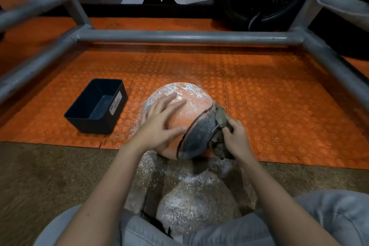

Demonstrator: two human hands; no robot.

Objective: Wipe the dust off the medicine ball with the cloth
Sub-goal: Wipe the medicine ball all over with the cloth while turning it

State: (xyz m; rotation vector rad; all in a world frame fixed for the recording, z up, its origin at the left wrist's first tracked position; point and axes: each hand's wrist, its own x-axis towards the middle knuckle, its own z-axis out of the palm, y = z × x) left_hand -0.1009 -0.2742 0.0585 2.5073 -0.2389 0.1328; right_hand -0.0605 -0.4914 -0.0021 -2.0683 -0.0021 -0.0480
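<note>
- Head view: ball (191, 106) sits on the orange floor mat (279, 110), right of a black bin (95, 106).
- Left hand (159, 124) lies flat on the ball, fingers straight.
- Right hand (235, 136) grips the cloth (220, 118) against the ball's right side.

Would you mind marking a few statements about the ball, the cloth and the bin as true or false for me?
1. The right hand grips the cloth against the right side of the medicine ball. True.
2. The left hand holds a second cloth. False: it lies flat on the ball, fingers spread, holding nothing.
3. White dust shows on the ball's far top. True.
4. The black bin stands to the right of the ball. False: it stands to the left, apart from the ball.
</note>
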